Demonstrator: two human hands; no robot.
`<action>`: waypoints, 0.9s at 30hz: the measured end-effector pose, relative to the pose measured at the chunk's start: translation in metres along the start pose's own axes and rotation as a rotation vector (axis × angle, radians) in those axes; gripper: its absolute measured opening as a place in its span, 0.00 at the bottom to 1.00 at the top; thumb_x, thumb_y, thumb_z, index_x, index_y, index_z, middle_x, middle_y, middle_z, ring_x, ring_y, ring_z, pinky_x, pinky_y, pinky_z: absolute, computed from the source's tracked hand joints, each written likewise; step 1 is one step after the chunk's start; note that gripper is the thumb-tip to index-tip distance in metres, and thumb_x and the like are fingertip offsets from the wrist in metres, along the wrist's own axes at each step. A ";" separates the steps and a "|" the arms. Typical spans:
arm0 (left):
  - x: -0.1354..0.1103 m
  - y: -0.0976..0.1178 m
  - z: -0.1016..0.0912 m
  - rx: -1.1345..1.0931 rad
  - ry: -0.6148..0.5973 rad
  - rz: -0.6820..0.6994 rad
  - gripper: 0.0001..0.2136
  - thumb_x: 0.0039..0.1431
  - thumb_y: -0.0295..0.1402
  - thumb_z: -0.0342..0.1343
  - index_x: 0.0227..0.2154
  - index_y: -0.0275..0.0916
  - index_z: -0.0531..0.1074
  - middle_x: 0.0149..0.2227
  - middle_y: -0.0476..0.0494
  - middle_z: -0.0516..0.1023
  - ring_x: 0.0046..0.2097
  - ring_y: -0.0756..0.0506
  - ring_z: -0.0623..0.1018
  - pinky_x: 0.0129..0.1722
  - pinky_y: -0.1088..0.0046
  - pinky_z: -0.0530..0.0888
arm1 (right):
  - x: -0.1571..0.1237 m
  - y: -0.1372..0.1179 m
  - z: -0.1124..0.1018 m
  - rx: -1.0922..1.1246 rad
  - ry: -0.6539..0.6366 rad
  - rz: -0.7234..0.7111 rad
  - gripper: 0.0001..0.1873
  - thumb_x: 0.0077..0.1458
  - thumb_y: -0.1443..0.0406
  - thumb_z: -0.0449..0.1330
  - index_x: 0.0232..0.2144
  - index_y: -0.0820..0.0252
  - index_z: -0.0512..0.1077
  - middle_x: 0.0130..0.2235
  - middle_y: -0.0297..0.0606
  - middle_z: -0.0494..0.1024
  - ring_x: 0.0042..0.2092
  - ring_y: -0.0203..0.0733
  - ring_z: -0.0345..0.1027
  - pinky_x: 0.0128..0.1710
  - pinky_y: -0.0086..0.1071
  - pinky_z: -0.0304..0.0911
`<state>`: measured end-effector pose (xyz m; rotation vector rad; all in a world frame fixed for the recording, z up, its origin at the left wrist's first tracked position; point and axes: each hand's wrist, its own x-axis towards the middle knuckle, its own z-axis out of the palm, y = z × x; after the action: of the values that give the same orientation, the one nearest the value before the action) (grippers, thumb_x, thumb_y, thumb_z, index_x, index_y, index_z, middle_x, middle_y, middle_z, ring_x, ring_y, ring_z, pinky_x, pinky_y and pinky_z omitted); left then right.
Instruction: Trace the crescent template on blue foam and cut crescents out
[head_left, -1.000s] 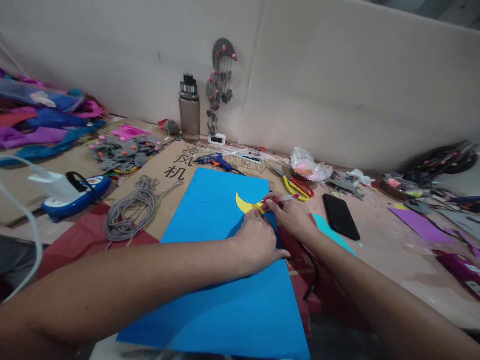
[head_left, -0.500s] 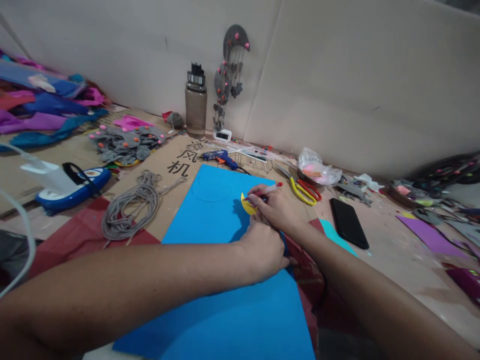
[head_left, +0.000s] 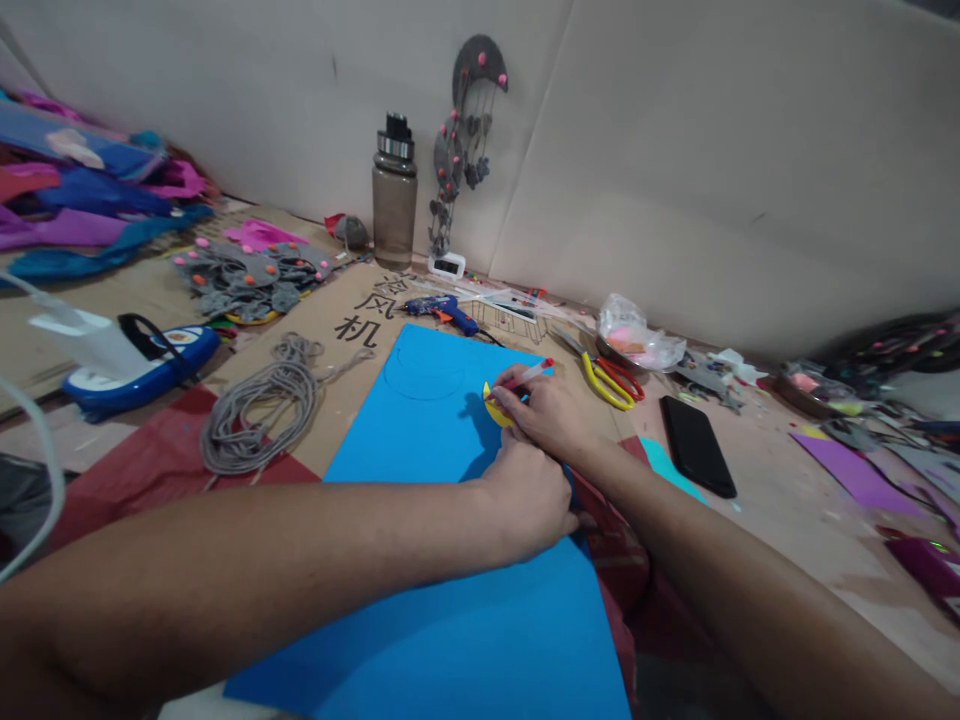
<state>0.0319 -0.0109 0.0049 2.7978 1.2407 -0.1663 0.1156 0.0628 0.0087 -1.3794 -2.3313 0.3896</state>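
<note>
A blue sheet [head_left: 457,640] reaches from the near edge of the view to the cardboard [head_left: 330,300] beyond, matte and smooth, lying flat so that the hands have a broad, even surface. The left hand [head_left: 529,500] rests low across its right side, thumb stretched outward, apparently to keep sheet and cutout from sliding; its fingertips are covered, so I cannot tell whether they pinch anything. Just past it, the right hand [head_left: 544,410] is closed around a pen [head_left: 535,373] with a clear barrel and red end, slanted as for writing, probably for fine control. Beneath those fingers lies a yellow crescent [head_left: 495,408], flat and sharp-tipped, on the sheet's right side and partly hidden. A thin curved outline [head_left: 424,385] marks the sheet's far left part. Outside it, soft grey cord [head_left: 259,415] lies looped, perhaps to prevent tangles; a glossy black phone [head_left: 697,445] and yellow-and-red-handled scissors [head_left: 607,380] lie to the right. A blue plastic glue gun [head_left: 442,310] lies just beyond the sheet, and farther back a translucent brown bottle [head_left: 394,205] stands upright by the plain wall [head_left: 675,150].
</note>
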 end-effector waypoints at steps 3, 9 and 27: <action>0.000 0.000 0.000 0.007 0.010 0.001 0.29 0.66 0.52 0.47 0.49 0.32 0.80 0.46 0.25 0.82 0.52 0.28 0.77 0.49 0.51 0.70 | 0.000 0.001 0.001 -0.008 0.000 -0.006 0.13 0.65 0.61 0.57 0.33 0.60 0.78 0.31 0.37 0.80 0.31 0.38 0.71 0.34 0.30 0.60; 0.000 0.000 0.002 0.000 0.012 0.014 0.28 0.66 0.52 0.47 0.49 0.33 0.80 0.46 0.25 0.82 0.52 0.28 0.77 0.50 0.49 0.70 | 0.000 0.001 0.001 -0.058 -0.027 0.029 0.15 0.65 0.60 0.57 0.32 0.59 0.79 0.27 0.37 0.78 0.30 0.39 0.71 0.33 0.30 0.60; 0.002 0.000 0.008 0.035 0.042 0.017 0.25 0.66 0.50 0.49 0.49 0.36 0.81 0.44 0.26 0.83 0.51 0.27 0.77 0.53 0.43 0.67 | -0.009 -0.018 -0.017 -0.174 -0.133 0.068 0.14 0.67 0.61 0.55 0.38 0.59 0.79 0.33 0.38 0.82 0.33 0.39 0.74 0.34 0.28 0.61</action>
<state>0.0323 -0.0102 -0.0029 2.8553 1.2337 -0.1309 0.1138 0.0470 0.0298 -1.5605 -2.4811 0.3126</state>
